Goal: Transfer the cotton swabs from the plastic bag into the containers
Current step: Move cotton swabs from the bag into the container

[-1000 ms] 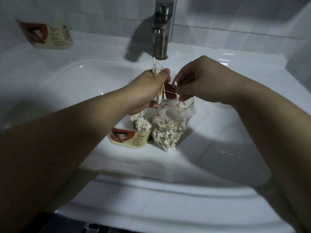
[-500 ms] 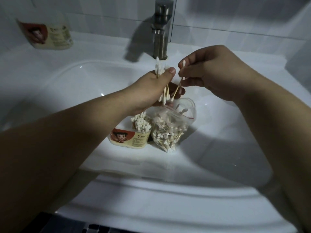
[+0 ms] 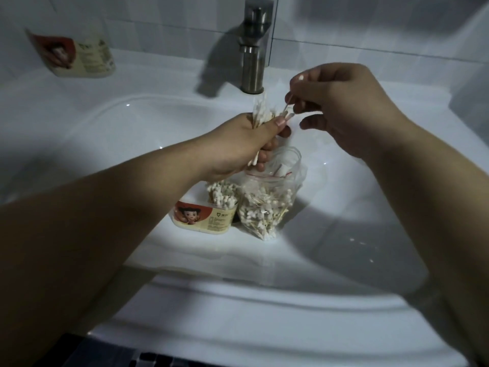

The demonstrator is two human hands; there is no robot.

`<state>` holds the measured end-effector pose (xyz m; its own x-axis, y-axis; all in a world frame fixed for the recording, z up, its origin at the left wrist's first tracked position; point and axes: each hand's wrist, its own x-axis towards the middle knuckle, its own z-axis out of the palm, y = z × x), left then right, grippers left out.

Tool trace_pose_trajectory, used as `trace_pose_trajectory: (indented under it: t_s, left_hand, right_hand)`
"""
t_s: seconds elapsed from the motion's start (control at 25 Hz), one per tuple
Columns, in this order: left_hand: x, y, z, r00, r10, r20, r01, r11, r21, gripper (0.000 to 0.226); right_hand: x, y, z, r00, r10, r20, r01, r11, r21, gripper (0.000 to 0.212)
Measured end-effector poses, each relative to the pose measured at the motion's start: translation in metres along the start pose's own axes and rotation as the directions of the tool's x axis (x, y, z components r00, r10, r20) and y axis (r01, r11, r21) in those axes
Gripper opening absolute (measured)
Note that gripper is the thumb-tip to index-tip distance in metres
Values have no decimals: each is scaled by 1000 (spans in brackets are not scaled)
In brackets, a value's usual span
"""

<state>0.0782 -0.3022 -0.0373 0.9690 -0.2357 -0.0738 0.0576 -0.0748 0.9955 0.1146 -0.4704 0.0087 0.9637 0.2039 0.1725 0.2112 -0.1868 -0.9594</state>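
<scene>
A clear plastic zip bag (image 3: 267, 207) full of cotton swabs stands open in the white sink basin. Touching its left side is a small container (image 3: 203, 215) with a cartoon label, packed with upright swabs. Above both, my left hand (image 3: 238, 147) grips a bundle of cotton swabs (image 3: 260, 112) whose white tips stick up past my thumb. My right hand (image 3: 341, 107) pinches a single swab (image 3: 288, 103) between thumb and fingers, its lower end close to the bundle.
A metal faucet (image 3: 255, 46) rises right behind my hands. A second container (image 3: 71, 55) with the same cartoon label lies on the sink ledge at the back left. The white sink rim (image 3: 238, 324) curves across the front.
My right hand came up out of the bag with one swab and carried it up beside the bundle in my left hand. The left hand stayed nearly in place.
</scene>
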Motion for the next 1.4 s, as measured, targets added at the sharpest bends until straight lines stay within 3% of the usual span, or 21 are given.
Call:
trace_pose_trajectory:
  t_s: [0.16, 0.28, 0.44, 0.56, 0.68, 0.8, 0.96, 1.04, 1.2, 1.32, 1.4]
  left_hand:
    - [1, -2, -1, 997, 33, -72, -33, 999, 0, 27]
    - [0, -1, 0, 993, 44, -109, -48, 998, -40, 21]
    - [-1, 2, 1, 996, 9, -93, -29, 977, -211, 24]
    - [-1, 2, 1, 996, 10, -90, -28, 979, -201, 22]
    - [0, 2, 2, 994, 9, -105, -27, 985, -172, 20]
    - [1, 1, 1, 992, -1, -126, -19, 988, -154, 20]
    - [3, 5, 0, 979, -31, -203, -5, 984, -176, 20]
    - [3, 7, -2, 969, -27, -244, -14, 986, -167, 20]
    - [4, 5, -3, 967, -18, -253, -15, 992, -129, 19]
    - [4, 4, -2, 973, -11, -231, -14, 994, -107, 19]
    - [4, 5, -2, 972, -5, -236, -20, 995, -103, 20]
  right_hand:
    - [6, 1, -2, 982, -66, -175, 76, 996, 54, 7]
    - [6, 3, 0, 974, -107, -199, 103, 994, -30, 8]
    - [1, 10, 11, 989, -123, -84, 97, 959, -268, 6]
    - [0, 12, 13, 982, -173, -74, 140, 937, -320, 6]
    - [-2, 9, 11, 984, -178, 7, 167, 904, -393, 20]
    - [-4, 9, 13, 980, -138, 146, 194, 844, -500, 30]
    - [-6, 5, 12, 981, -61, 186, 151, 839, -522, 37]
    - [-12, -1, 11, 955, 23, 295, 169, 776, -608, 28]
    - [-23, -3, 18, 822, 206, 531, 346, 561, -752, 13]
    - [-24, 4, 25, 804, 207, 557, 414, 477, -775, 30]
    - [-23, 5, 25, 829, 139, 542, 414, 499, -761, 42]
